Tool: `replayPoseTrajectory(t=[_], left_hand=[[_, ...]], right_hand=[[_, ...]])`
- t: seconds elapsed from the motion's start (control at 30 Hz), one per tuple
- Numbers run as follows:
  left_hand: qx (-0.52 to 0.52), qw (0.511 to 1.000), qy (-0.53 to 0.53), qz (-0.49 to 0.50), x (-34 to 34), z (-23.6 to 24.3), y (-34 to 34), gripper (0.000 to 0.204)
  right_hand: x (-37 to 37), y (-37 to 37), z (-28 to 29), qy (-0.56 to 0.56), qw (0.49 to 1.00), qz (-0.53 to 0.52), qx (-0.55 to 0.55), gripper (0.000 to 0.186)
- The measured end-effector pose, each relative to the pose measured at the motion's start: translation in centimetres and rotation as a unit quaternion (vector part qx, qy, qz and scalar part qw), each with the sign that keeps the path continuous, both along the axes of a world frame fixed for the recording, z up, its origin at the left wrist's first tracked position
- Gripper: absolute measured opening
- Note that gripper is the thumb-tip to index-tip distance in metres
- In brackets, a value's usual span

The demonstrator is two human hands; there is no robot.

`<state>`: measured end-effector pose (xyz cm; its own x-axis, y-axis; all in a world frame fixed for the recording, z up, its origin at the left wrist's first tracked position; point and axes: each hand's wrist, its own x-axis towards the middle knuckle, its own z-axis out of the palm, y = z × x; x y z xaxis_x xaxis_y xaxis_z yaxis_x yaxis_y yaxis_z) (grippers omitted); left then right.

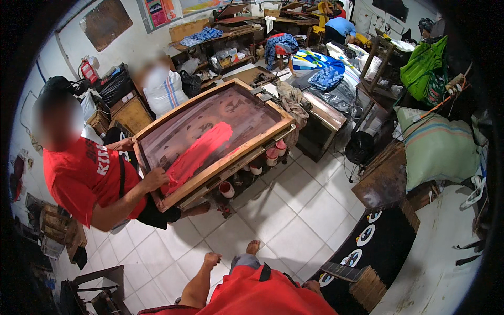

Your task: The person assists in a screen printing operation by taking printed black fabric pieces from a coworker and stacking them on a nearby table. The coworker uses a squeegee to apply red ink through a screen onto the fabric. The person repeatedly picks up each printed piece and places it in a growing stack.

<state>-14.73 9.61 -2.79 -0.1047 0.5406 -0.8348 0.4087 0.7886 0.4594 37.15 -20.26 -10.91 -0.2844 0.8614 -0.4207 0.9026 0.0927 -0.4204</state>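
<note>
My left hand [211,260] hangs over the tiled floor, its fingers loosely curled with nothing seen in them. My right hand [312,286] shows only partly beside my red shirt, its fingers mostly hidden. Nearest to it is a long black cloth [391,239] with round white prints, by a stack of thin brown boards [370,289]. Ahead on the left, a wooden-framed printing screen [236,110] lies tilted on a stand, a wide streak of red ink [202,149] across its mesh. A co-worker in red [94,173] has both hands at its left end.
Below the screen stand several ink pots [227,189]. A bulging green sack [441,147] rests on wooden boards at the right. A metal-topped cabinet [320,126] is beyond the screen. Farther back, another person in blue [341,27] bends over. A low dark frame [100,289] stands at lower left.
</note>
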Motion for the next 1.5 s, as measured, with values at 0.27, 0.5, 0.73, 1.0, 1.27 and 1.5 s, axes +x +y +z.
replayPoseTrajectory(t=[0.27, 0.5, 0.73, 1.0, 1.27, 1.5], left_hand=[[0.113, 0.981, -0.049, 0.148, -2.8, 4.3, 16.4, 0.019], [0.078, 0.993, 0.040, -0.079, -0.8, 2.5, 16.5, 0.020], [-0.004, 0.990, 0.039, -0.135, 1.3, 1.3, 12.6, 0.027], [-0.003, 0.994, 0.030, -0.106, 2.4, 3.9, 14.7, 0.018], [0.108, 0.977, -0.059, 0.172, -2.2, 0.8, 18.0, 0.017], [0.189, 0.841, -0.011, 0.507, -9.5, 2.1, 22.7, 0.033]], right_hand=[[-6.2, 16.2, 4.2, 0.422, 0.643, -0.637, -0.048, 0.021], [-6.6, 24.4, 8.1, 0.535, 0.531, -0.655, -0.054, 0.018], [-6.1, 19.4, 7.5, 0.358, 0.613, -0.680, -0.185, 0.009], [-5.1, 12.1, 4.1, 0.417, 0.498, -0.713, -0.266, 0.018], [-5.6, 16.7, 5.5, 0.427, 0.563, -0.679, -0.200, 0.007], [-11.8, 34.3, 10.0, 0.368, 0.753, -0.527, -0.138, 0.016]])
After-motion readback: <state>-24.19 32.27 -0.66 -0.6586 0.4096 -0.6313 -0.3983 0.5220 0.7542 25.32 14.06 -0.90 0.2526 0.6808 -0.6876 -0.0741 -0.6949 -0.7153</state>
